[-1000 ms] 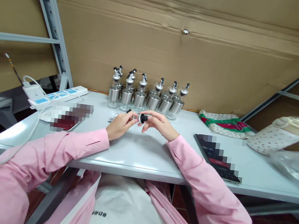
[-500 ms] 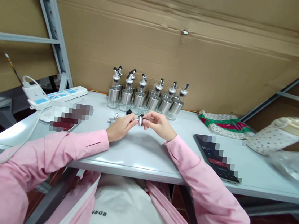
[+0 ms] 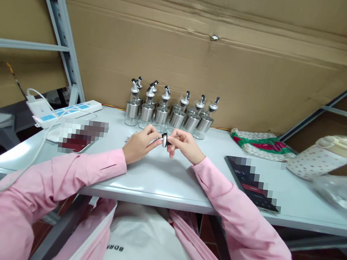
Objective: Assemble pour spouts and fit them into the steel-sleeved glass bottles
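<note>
Between my two hands, above the middle of the table, is a small silver-and-black pour spout [image 3: 164,140], held on its side. My left hand [image 3: 140,143] pinches its left end between thumb and fingertips. The fingertips of my right hand [image 3: 185,145] close on its black right end. Behind my left hand, another silver piece [image 3: 127,138] lies on the table, mostly hidden. Beyond my hands stand several glass bottles with steel sleeves [image 3: 162,114], most visibly topped with similar silver spouts with black tips.
A power strip [image 3: 77,112] with a white cable and a pixelated phone [image 3: 92,137] lie left. To the right are a dark tablet-like device [image 3: 244,174], a patterned cloth [image 3: 258,144], a dotted cream bottle [image 3: 318,158] and a clear plastic bag [image 3: 345,193]. Cardboard [image 3: 230,78] walls the back.
The spout has shifted slightly right. My left fingers have changed their grip, and the black part seen beside them is now hidden. My right fingers have curled differently around the black end.
</note>
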Demonstrator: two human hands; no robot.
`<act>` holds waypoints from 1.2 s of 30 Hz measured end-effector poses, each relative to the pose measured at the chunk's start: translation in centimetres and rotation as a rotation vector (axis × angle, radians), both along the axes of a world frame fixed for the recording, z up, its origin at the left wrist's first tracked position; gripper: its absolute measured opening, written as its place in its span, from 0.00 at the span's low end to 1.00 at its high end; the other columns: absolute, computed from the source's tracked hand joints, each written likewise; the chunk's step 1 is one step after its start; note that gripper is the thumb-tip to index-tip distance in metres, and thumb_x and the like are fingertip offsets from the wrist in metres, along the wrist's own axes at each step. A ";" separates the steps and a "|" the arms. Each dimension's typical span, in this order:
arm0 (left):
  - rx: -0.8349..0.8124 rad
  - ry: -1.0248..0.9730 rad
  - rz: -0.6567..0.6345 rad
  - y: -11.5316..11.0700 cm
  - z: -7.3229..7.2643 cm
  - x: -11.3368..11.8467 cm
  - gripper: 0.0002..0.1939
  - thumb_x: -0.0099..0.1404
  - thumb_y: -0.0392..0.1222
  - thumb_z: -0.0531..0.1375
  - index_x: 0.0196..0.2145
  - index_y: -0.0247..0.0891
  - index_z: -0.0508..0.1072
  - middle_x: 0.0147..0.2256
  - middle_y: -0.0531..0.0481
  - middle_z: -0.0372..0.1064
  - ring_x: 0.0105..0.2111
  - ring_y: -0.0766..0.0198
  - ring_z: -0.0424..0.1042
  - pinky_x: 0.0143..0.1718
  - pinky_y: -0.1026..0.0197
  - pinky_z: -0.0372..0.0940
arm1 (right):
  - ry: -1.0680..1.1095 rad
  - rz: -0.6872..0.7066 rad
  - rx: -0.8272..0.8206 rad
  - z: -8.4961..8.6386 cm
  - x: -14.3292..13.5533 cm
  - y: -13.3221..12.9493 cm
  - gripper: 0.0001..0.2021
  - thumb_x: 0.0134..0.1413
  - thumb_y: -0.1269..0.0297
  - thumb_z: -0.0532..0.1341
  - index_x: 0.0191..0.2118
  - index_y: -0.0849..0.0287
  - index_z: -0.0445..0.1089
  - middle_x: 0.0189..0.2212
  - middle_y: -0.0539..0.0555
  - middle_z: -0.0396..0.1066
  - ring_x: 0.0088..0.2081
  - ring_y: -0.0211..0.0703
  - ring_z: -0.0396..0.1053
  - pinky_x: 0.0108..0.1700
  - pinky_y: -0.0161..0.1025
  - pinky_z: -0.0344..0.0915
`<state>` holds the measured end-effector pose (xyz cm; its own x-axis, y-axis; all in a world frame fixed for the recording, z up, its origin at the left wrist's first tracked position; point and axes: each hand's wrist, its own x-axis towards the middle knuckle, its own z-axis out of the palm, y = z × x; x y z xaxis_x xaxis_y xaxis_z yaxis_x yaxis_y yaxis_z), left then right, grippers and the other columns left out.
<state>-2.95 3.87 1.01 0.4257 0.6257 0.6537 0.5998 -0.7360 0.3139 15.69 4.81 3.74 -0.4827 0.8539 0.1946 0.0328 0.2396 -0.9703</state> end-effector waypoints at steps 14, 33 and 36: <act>-0.497 -0.363 -0.185 -0.3 -0.3 0.7 0.16 0.62 0.44 0.53 0.46 0.38 0.56 0.32 0.53 0.62 0.27 0.68 0.66 0.28 0.64 0.62 | 0.042 0.057 0.070 -0.7 -0.1 0.2 0.17 0.42 0.55 0.65 0.32 0.61 0.62 0.21 0.48 0.71 0.22 0.35 0.69 0.27 0.35 0.66; -0.442 -0.262 -0.172 -1.0 0.2 0.7 0.10 0.52 0.39 0.55 0.32 0.39 0.58 0.24 0.57 0.61 0.22 0.70 0.60 0.25 0.66 0.57 | -0.204 0.051 0.248 -0.8 -0.2 -0.1 0.11 0.38 0.67 0.63 0.31 0.61 0.65 0.21 0.47 0.66 0.24 0.32 0.63 0.29 0.32 0.62; -0.400 -0.224 -0.163 -1.2 0.3 0.7 0.09 0.50 0.38 0.55 0.31 0.39 0.58 0.22 0.59 0.58 0.21 0.70 0.59 0.24 0.67 0.55 | -0.210 0.056 0.283 -0.9 -0.3 -0.3 0.08 0.37 0.70 0.61 0.29 0.61 0.63 0.20 0.45 0.64 0.23 0.31 0.61 0.28 0.31 0.60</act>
<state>-2.28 2.66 1.28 0.4151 0.7834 0.4625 0.3723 -0.6102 0.6993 15.36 4.51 2.82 -0.5815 0.7516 0.3113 0.2040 0.5052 -0.8386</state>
